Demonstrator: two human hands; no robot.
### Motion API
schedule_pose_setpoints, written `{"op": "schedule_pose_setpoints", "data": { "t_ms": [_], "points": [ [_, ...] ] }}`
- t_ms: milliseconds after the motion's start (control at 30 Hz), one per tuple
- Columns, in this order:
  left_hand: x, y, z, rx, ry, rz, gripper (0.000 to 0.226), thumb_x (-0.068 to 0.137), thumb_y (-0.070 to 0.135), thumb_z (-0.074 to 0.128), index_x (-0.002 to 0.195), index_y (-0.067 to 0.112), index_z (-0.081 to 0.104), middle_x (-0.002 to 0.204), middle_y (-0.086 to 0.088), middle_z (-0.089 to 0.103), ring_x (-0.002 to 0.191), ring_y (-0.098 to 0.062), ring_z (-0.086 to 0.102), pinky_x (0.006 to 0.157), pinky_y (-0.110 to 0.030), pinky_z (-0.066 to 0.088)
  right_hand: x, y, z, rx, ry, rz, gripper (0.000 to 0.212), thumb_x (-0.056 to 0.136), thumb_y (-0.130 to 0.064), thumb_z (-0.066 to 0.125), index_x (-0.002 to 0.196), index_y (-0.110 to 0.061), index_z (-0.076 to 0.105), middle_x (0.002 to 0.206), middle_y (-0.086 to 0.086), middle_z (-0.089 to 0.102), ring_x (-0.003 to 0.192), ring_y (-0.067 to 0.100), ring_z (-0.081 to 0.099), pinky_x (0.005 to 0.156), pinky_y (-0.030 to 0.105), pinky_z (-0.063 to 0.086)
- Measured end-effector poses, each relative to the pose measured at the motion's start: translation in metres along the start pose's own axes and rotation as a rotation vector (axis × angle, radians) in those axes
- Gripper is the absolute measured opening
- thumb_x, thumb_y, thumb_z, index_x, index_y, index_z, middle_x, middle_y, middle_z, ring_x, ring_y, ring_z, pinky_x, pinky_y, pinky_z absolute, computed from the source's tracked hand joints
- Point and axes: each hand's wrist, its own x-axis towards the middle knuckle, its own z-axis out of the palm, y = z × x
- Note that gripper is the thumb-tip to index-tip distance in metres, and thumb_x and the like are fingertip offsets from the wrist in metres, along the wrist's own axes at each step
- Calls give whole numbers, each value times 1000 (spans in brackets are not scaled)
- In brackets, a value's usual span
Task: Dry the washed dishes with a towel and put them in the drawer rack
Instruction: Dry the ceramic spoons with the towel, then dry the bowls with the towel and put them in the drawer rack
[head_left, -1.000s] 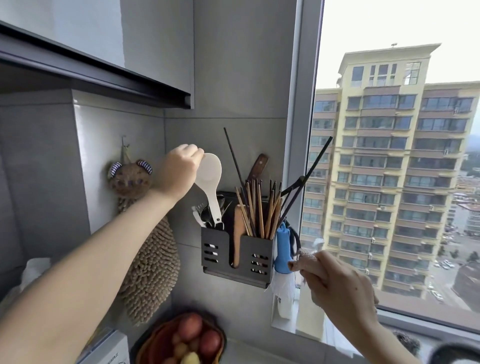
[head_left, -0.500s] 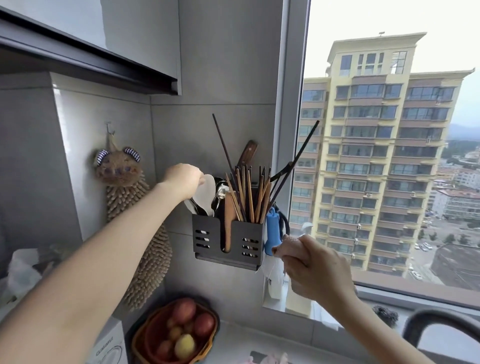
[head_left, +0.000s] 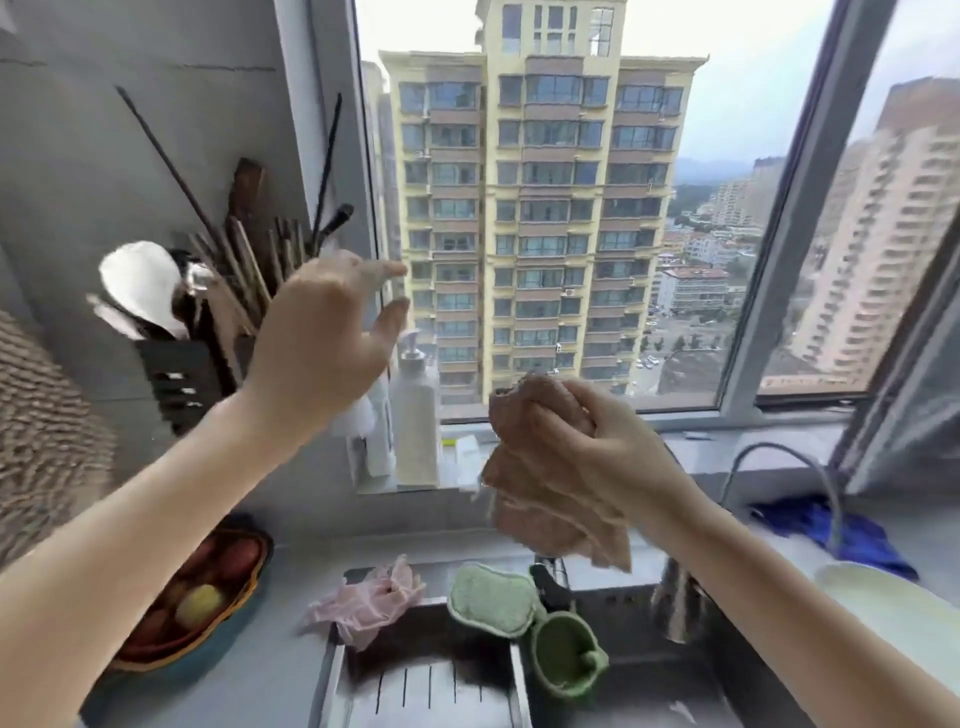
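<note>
A kitchen window (head_left: 545, 208) looks onto a tall apartment block, above a grey counter (head_left: 280, 675) and sink (head_left: 639, 691). Just left of the left hand (head_left: 322, 338), a dark wall caddy (head_left: 176, 374) holds a white rice spoon (head_left: 140, 283) and chopsticks (head_left: 244, 270). The left hand is raised, fingers loosely spread, holding nothing. Right of it stands a white pump bottle (head_left: 415, 415). Further right, the right hand (head_left: 597, 441) grips a bunched pinkish-brown towel (head_left: 540, 509), which hangs below the fist. Below and right of that hand, a pale dish (head_left: 893, 608) sits near the tap (head_left: 810, 467).
</note>
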Motion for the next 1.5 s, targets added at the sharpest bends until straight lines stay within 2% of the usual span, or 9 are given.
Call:
{"op": "schedule_pose_setpoints", "data": {
  "t_ms": [100,233,400,633,767,900,1033,1300,1500],
  "points": [
    [-9,63,28,-190,-97,59,34,89,24,57,119,10,64,105,-11,68,93,-30,64,84,-38,51,-48,5,-50,21,88,63,10,91,-17,60,86,-23,65,72,-8,67,68,2,62,62,14,50],
    [-11,151,68,-406,-195,119,30,91,22,61,119,15,64,105,-7,67,85,-23,63,78,-36,53,-111,33,-122,-42,322,237,11,91,-24,61,102,-24,64,92,0,70,91,15,67,85,34,53],
    [-16,264,127,-595,-364,179,29,92,23,56,119,19,64,108,-4,65,91,-23,62,82,-35,52,-177,68,-213,-113,659,397,12,93,-25,59,103,-21,64,100,6,70,97,21,65,94,46,49],
    [-120,408,248,-570,-929,462,32,93,34,53,118,17,64,116,-5,62,111,-25,54,92,-31,42,-267,118,-306,-145,976,553,12,95,-25,54,104,-24,62,102,1,68,100,18,64,96,48,47],
    [-172,454,309,-476,-1006,924,41,81,36,68,117,17,64,114,-4,66,114,-24,54,106,-37,28,-304,144,-328,-136,1010,625,9,95,-23,56,101,-24,62,101,3,69,99,20,65,96,49,48],
    [-201,473,344,-424,-1036,1073,20,74,21,74,91,16,67,73,-2,69,77,-25,63,86,-30,41,-325,167,-343,-112,1008,663,9,96,-22,55,99,-25,63,97,-3,71,95,13,66,92,39,49],
    [-208,474,356,-427,-1005,1064,36,44,11,84,64,26,59,41,7,47,42,-14,49,51,-15,35,-334,177,-354,-81,1002,666,9,96,-21,54,97,-24,63,95,-2,70,93,13,66,88,36,49],
    [-196,472,342,-606,-910,970,17,73,18,71,66,22,56,47,8,50,45,-15,47,53,-20,39,-334,200,-378,-73,940,656,10,96,-22,54,97,-24,64,92,-2,70,92,17,64,85,38,48],
    [-174,456,316,-739,-873,710,9,89,28,51,80,27,49,61,9,59,56,-17,53,68,-23,37,-322,212,-394,-259,846,612,8,95,-28,53,100,-28,60,88,-10,67,89,12,63,81,39,49]
  ]
}}
